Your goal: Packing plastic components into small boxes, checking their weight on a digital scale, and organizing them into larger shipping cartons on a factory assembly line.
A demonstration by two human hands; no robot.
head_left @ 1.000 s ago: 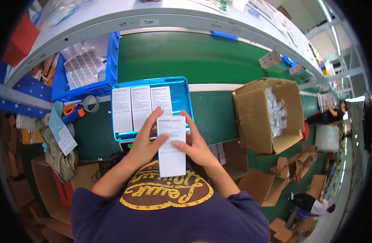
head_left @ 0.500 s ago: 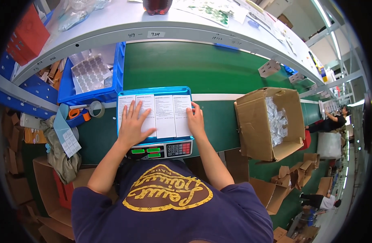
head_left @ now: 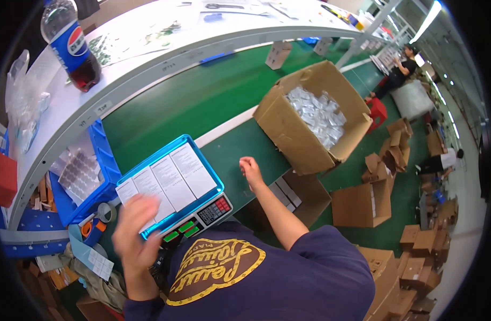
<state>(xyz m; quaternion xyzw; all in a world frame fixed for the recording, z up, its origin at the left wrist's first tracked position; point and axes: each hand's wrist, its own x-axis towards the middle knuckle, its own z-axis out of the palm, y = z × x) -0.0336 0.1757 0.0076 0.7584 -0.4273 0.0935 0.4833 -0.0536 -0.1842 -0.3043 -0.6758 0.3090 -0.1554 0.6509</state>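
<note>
White boxes (head_left: 170, 175) with small dark print lie side by side on the blue-rimmed tray (head_left: 220, 184) of a digital scale. Green displays and a keypad (head_left: 214, 211) are on the scale's front. My left hand (head_left: 136, 230), smeared by motion, is raised at the tray's near left corner with its thumb apart from the fingers. It hides part of the leftmost boxes, and nothing shows in it. To the right of the scale, my right hand (head_left: 250, 172) hangs over the green bench, its fingers loosely bent and apart, holding nothing visible.
A cardboard box (head_left: 288, 136) of clear plastic packets stands right of the scale; a lower carton (head_left: 309, 206) holds white boxes. At left are a blue bin (head_left: 107, 155) and tape rolls (head_left: 107, 212). A cola bottle (head_left: 74, 51) stands on the overhead shelf. Two people are at far right.
Both hands have come off the white boxes: the left has lifted toward me, the right has moved right, away from the scale. My view has turned to the right.
</note>
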